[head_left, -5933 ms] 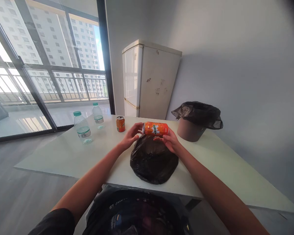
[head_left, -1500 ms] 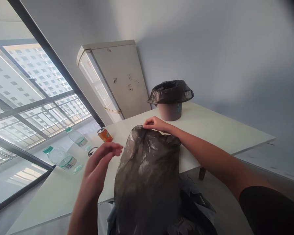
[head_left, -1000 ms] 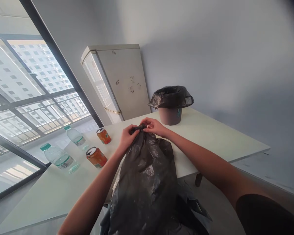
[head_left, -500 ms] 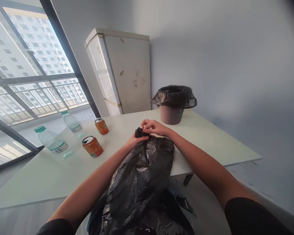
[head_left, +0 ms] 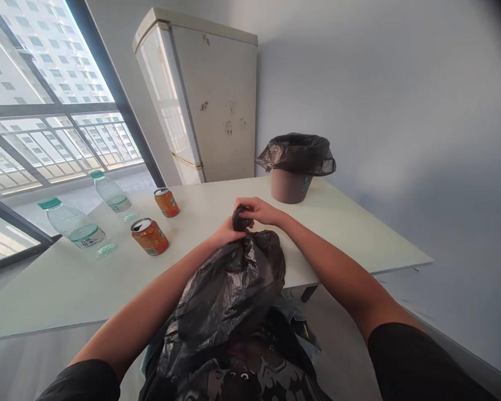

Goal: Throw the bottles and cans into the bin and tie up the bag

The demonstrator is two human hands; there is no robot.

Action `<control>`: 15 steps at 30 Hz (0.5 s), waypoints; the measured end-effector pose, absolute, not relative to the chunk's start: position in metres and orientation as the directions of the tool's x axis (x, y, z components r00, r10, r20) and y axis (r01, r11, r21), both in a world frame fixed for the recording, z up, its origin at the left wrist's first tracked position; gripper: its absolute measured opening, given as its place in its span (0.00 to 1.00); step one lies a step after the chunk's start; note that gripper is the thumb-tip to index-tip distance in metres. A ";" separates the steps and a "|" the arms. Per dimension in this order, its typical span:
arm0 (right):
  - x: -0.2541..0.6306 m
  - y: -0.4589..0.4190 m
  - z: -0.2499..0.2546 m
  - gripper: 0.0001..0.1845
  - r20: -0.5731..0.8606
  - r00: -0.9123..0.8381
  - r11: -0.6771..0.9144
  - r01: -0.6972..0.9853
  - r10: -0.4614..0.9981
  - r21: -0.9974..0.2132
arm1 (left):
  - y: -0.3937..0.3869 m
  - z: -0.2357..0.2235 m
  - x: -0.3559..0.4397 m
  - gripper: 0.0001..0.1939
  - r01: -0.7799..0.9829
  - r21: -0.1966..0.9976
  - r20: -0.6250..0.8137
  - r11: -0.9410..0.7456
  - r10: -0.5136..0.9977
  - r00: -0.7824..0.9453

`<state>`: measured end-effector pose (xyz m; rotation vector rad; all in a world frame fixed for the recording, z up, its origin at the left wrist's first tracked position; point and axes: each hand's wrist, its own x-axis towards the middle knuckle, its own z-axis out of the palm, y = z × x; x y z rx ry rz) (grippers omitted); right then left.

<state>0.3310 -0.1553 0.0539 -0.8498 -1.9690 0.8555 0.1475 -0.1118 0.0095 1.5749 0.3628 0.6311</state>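
A black plastic garbage bag (head_left: 229,289) hangs over the near table edge, between my forearms and against my body. Its gathered neck stands up above the tabletop. My left hand (head_left: 229,231) is closed round the lower part of that neck. From the right, my right hand (head_left: 259,210) grips the twisted top of the bag, its fingers partly hidden behind the black plastic.
On the white table (head_left: 350,239) stands a brownish bin (head_left: 290,186) with a black liner (head_left: 300,153) folded over its rim. To the left are two clear bottles (head_left: 81,225) with green caps and two orange cans (head_left: 149,236). A fridge (head_left: 217,106) stands behind.
My right hand has closed over the top of the bag's neck, where its fingers were pinching at the side. The bag's body has sunk slightly and my view has shifted.
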 end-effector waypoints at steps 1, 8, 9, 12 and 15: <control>0.331 -0.156 0.054 0.25 0.407 -0.426 0.537 0.249 0.808 -0.806 | -0.113 0.011 0.148 0.23 -0.142 0.988 0.152 -0.059 0.523 0.839; 0.325 -0.171 0.062 0.30 0.395 -0.470 0.559 0.284 0.789 -0.779 | -0.124 0.018 0.144 0.08 -0.103 0.995 0.079 0.011 0.568 0.819; 0.323 -0.172 0.062 0.31 0.373 -0.460 0.535 0.295 0.805 -0.791 | -0.124 0.019 0.142 0.11 -0.100 0.995 0.075 0.013 0.570 0.819; 0.317 -0.169 0.059 0.29 0.316 -0.415 0.471 0.351 0.853 -0.809 | -0.125 0.019 0.142 0.16 -0.067 0.998 0.054 0.002 0.572 0.819; 0.315 -0.163 0.055 0.34 0.310 -0.392 0.462 0.394 0.866 -0.794 | -0.127 0.015 0.147 0.26 -0.027 0.999 0.013 0.020 0.525 0.851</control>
